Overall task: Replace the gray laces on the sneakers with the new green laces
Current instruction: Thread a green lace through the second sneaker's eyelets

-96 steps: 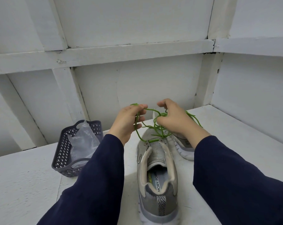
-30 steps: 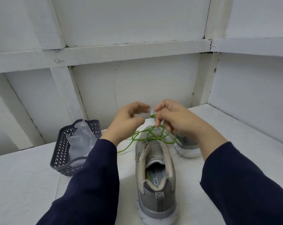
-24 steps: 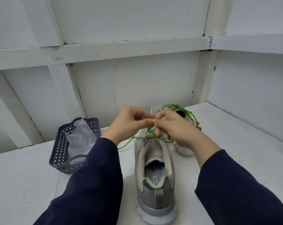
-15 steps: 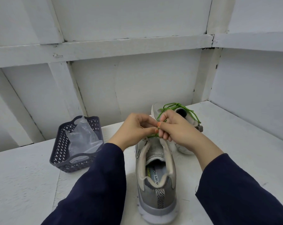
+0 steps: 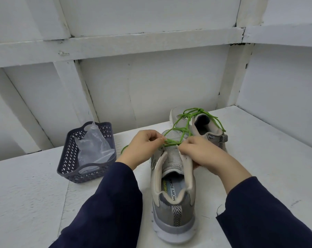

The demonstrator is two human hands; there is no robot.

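Observation:
A grey sneaker (image 5: 173, 196) stands on the white shelf with its heel toward me. A green lace (image 5: 173, 142) crosses its upper eyelets. My left hand (image 5: 142, 147) pinches one strand of that lace just left of the tongue. My right hand (image 5: 203, 154) pinches the lace at the right side, its fingers also over the collar of the sneaker. Behind stands the second sneaker (image 5: 203, 126), its own green lace (image 5: 198, 113) tied in a bow.
A dark purple plastic basket (image 5: 71, 158) with a clear plastic bag (image 5: 94, 145) in it sits at the left. White walls close the shelf at the back and right. The shelf surface (image 5: 26, 194) extends left.
My hands have come down from above the sneaker and moved slightly apart, drawing the lace taut across the top eyelets. The far sneaker's bow has come into view.

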